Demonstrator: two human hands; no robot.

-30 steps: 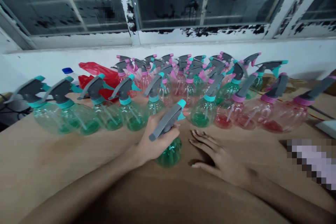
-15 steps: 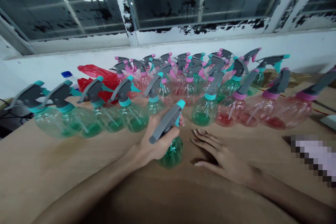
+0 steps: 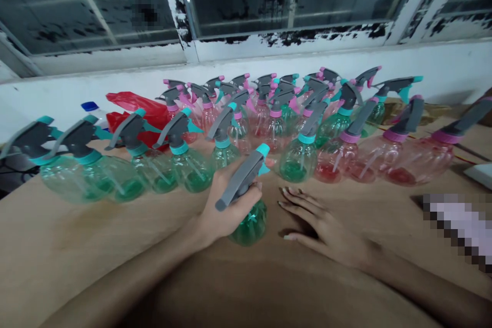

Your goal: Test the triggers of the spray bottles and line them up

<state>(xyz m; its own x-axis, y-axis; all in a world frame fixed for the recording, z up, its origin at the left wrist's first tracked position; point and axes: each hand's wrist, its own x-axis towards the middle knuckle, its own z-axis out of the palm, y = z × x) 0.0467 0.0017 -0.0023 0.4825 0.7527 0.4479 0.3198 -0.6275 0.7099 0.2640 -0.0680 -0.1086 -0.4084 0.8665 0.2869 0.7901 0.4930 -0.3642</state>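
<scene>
My left hand [image 3: 226,210] is wrapped round the neck of a green spray bottle [image 3: 251,223] with a grey trigger head and a turquoise nozzle and trigger. The bottle stands on the wooden table [image 3: 161,266]; my hand hides its collar. Palm down on the tabletop, my right hand [image 3: 323,228] lies with its fingers spread, holding nothing. Just beyond it are another green spray bottle [image 3: 298,161] and a pink spray bottle [image 3: 334,161], both with a little liquid at the bottom. A row of green spray bottles [image 3: 192,171] stands beyond my left hand.
Many more pink and green bottles crowd the back of the table, such as a pink one [image 3: 275,130]. A red plastic bag [image 3: 134,107] and a blue-capped bottle [image 3: 90,107] are at the back left. A pixelated patch [image 3: 457,223] covers something at right.
The view has shifted slightly. My left index finger has drawn back from the bottle's trigger area, and the trigger now sticks out freely. My right hand stays where it was.
</scene>
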